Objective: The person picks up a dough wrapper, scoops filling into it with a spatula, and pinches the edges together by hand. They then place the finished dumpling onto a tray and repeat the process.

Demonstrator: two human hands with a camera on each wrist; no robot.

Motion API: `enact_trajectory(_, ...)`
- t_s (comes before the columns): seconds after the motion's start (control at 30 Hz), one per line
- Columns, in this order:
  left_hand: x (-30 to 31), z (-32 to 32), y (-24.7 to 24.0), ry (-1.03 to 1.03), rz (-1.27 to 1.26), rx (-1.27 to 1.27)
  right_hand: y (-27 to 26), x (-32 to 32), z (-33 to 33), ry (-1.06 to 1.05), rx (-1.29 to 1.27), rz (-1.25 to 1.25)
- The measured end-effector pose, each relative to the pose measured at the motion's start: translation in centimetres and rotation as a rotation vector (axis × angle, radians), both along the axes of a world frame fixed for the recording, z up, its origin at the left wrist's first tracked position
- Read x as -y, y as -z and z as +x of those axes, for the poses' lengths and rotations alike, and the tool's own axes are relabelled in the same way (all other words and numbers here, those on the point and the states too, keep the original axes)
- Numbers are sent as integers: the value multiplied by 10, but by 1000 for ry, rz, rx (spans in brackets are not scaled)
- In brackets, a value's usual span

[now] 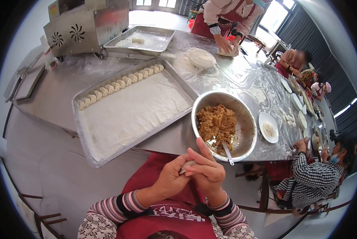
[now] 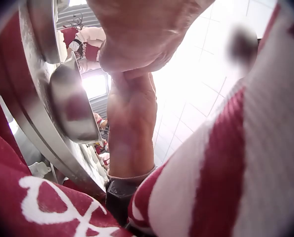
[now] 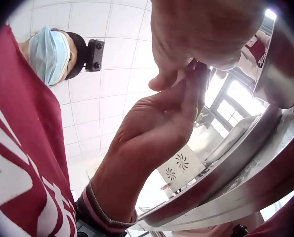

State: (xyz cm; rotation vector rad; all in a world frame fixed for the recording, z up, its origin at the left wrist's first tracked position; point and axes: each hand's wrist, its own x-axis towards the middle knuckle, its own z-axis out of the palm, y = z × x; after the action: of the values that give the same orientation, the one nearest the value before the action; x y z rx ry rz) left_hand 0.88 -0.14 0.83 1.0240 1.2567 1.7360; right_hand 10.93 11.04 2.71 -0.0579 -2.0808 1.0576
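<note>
Over the apron, at the table's near edge, both hands meet around a small pale dumpling (image 1: 187, 165). My left hand (image 1: 170, 174) curls round it from the left side. From the other side my right hand (image 1: 207, 172) pinches it, with its forefinger pointing up. The fingers cover most of the dumpling; in both wrist views the hands hide it. Just beyond the hands stands a steel bowl (image 1: 250, 137) of brown minced filling (image 1: 216, 121), with a white-handled spoon (image 1: 228, 153) in it. Left of that, a large metal tray (image 1: 134, 115) carries a row of pleated dumplings (image 1: 120, 84) along its far side.
A white plate (image 1: 269, 127) of dough wrappers lies right of the bowl. Farther back are a dough mound (image 1: 201, 58), a floured tray (image 1: 162, 44) and a steel machine (image 1: 82, 32). One person (image 1: 230, 24) works dough across the table; another (image 1: 314, 175) sits at the right.
</note>
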Motion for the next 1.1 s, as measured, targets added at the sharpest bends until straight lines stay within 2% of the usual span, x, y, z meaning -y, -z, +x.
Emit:
enact_trajectory(0.17,0,-4,-10,24,-23,56,0,6,-5,71,-65,-193)
enact_trajectory(0.27,-1,-2,-12,20,3,26,-2,3,0,104,-21,-79)
enact_trajectory(0.33,0,-1,-15,88,-47,202,6,-2,4,77,-14,115)
enact_trajectory(0.43,0,0,-17,106,-57,236,14,1,4,153,-36,202)
enact_trajectory(0.53,-3,-2,-9,108,-60,259,8,7,-1,204,-35,63)
enact_trajectory(0.67,-3,-2,-23,120,-75,348,9,13,-1,314,-92,-28)
enact_trajectory(0.87,-3,3,-14,135,-98,329,24,13,6,443,-47,197)
enact_trajectory(0.97,-2,0,-13,170,-63,454,23,12,4,498,-24,307)
enact_trajectory(1.03,1,-7,-14,268,-7,552,18,12,-1,343,-130,28)
enact_trajectory(1.1,2,-11,-8,309,49,640,12,14,1,304,-96,-33)
